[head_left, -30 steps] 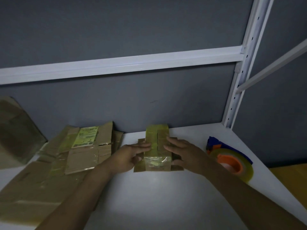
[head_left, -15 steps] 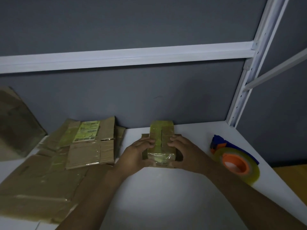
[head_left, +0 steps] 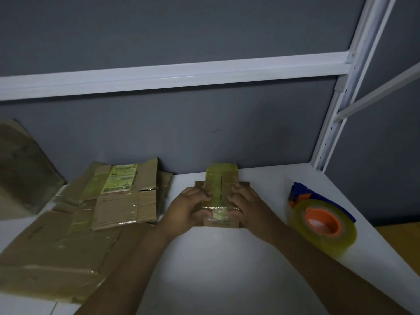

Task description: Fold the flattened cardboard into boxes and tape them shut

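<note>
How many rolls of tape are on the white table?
1. The clear tape roll sits in a blue dispenser on the table, right of the small cardboard box. Another could hide under the flattened cardboard.

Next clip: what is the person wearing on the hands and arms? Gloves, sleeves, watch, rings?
Nothing worn shows. The left hand and right hand are bare, no gloves. The left forearm and right forearm are uncovered down to the frame's edge, so no sleeve is in view. No watch, band or ring is visible, though the light is dim.
</note>
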